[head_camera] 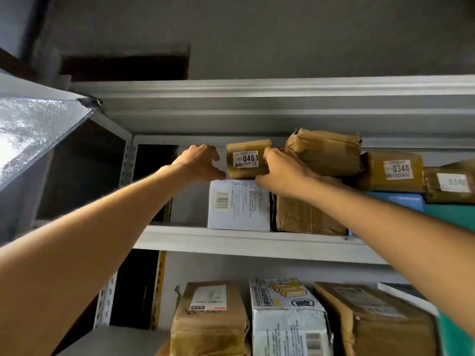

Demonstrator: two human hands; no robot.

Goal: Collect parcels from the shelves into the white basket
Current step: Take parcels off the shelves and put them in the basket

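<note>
1. Your right hand [280, 173] clamps the right end of parcel 0461 [246, 159]. Your left hand [199, 163] is curled at the parcel's left end, and whether it makes contact cannot be told.
2. Nearest you, the lower row holds a brown parcel [210, 322], a white printed bag [288, 327] and a brown carton [372, 322], all uncollected.
3. Above the shelf beam [244, 240], parcel 0461 lies on a white box [239, 204], not yet lifted clear. Parcel 0346 [393, 173] waits further right.
4. The white basket is out of view. Judge most of the collection as outstanding.
</note>
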